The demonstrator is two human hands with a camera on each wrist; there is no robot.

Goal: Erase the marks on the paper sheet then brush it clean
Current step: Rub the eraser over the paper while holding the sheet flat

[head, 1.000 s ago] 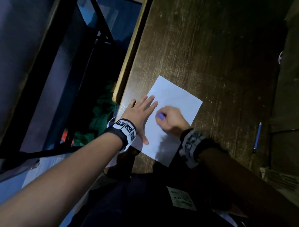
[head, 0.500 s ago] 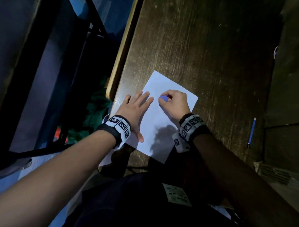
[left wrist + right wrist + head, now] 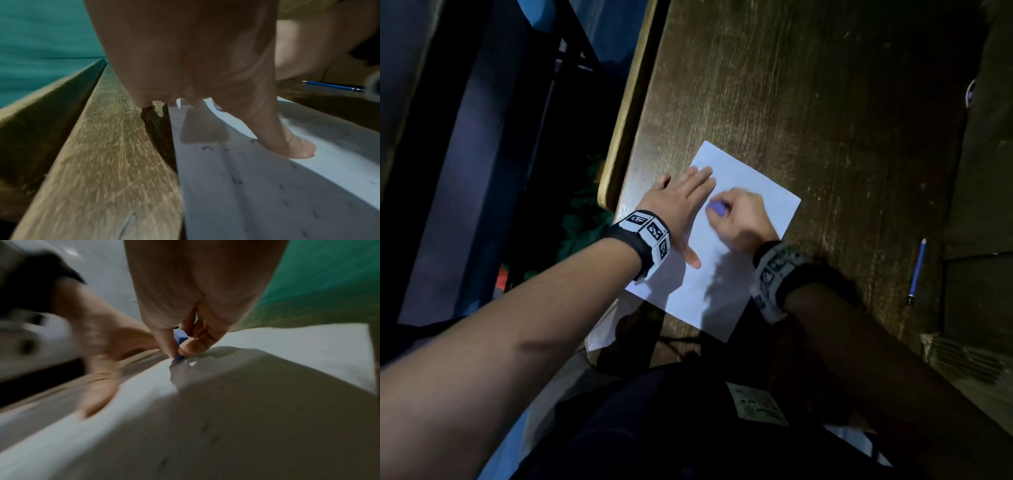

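The paper sheet lies flat on the dark wooden desk, near its left edge and turned diagonally, one corner pointing away up the desk; its long axis runs from the person's lap up toward that far corner. The left hand lies flat along the sheet's left margin, fingers straight and spread, thumb tip pressed down, pinning it. The right hand is curled round a small blue eraser, pinched between thumb and fingertips, its lower corner touching the paper. That view is smeared, so whether any marks remain under it is hard to say. Small dark crumbs lie scattered over the near part of the sheet.

The sheet is thin and light, and would likely buckle or tear under hard rubbing, so it is best held flat close beside the eraser. A blue pencil lies well apart on the right.
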